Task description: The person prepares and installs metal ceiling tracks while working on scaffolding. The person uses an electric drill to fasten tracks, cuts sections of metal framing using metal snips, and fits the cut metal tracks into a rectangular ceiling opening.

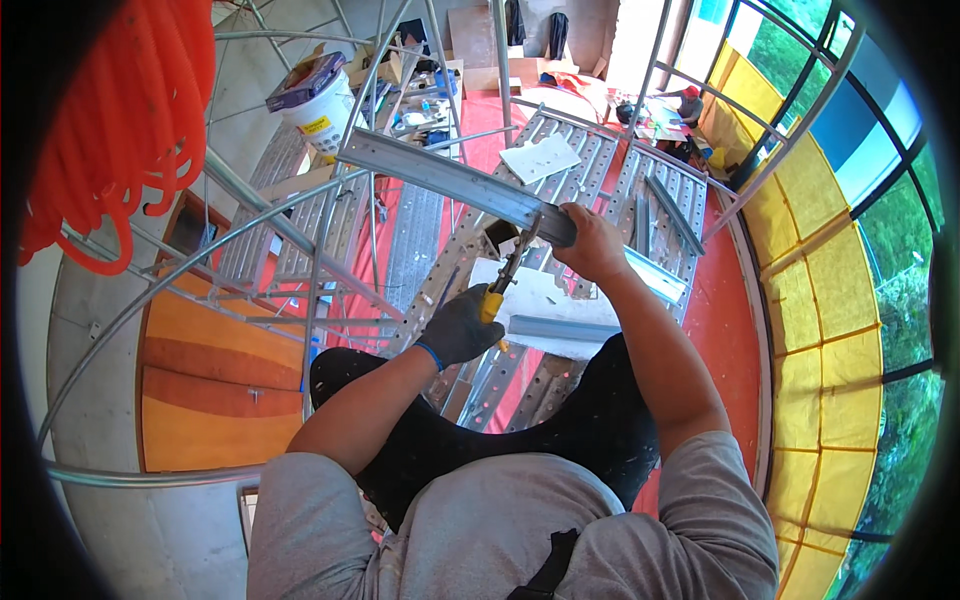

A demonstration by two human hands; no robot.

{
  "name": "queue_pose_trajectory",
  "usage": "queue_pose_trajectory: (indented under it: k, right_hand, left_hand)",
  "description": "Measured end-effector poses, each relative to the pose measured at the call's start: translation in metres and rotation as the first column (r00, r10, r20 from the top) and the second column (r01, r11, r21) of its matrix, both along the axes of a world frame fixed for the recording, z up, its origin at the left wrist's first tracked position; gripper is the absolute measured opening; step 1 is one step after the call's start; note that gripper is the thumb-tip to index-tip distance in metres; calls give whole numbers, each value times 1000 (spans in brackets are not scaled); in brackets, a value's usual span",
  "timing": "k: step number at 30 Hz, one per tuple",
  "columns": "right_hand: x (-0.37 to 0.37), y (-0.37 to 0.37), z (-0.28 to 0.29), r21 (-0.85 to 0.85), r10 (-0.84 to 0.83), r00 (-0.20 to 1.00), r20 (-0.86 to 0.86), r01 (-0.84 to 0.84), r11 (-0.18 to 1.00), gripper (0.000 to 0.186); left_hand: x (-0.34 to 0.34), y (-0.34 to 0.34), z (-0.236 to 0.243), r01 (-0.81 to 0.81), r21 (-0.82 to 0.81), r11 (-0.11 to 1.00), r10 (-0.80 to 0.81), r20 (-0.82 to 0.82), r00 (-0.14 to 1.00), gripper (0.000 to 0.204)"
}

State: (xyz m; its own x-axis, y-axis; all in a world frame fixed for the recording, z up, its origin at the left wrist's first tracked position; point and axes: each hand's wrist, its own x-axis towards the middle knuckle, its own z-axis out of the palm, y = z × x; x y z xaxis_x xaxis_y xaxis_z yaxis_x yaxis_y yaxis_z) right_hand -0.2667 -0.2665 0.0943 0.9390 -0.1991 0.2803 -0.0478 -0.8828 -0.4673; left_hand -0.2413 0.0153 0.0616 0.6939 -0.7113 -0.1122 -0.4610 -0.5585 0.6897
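Observation:
My left hand (455, 328), in a dark grey glove, grips yellow-handled metal snips (492, 305); their jaws are on the edge of a long galvanised steel channel (440, 182). My bare right hand (595, 243) is closed round the channel's near end, just right of the jaws. The channel slants away to the upper left above a perforated scaffold deck (590, 170). Below my hands lie a white board (540, 296) and another channel piece (560, 328) on the deck, between my black-clad legs.
Scaffold tubes (315, 250) and a white bucket (322, 120) are to the left, beneath a hanging orange hose coil (120, 130). Loose channels (672, 215) and a white sheet (540, 158) lie ahead. Yellow-covered railing (820, 350) runs along the right. A person (690, 110) is in the distance.

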Motion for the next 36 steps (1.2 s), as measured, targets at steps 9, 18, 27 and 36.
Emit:
queue_pose_trajectory:
  k: [9,18,27,36]
  right_hand:
    - [0,-4,-6,4,-44,998,-36,44,999,62]
    - [-5,2,0,-48,-48,986,-161,40,998,52]
    - [-1,9,-6,-70,-63,989,-136,54,996,50]
    - [8,-3,-23,-62,-69,972,-225,56,997,62]
  left_hand:
    - [-2,-10,1,-69,83,994,75,-62,995,52]
    - [-2,-14,-23,23,48,999,-17,-128,992,61]
    - [1,-14,-15,3,-24,1000,-7,-169,986,59]
    - [-12,-38,-36,-106,39,994,113,-293,949,47]
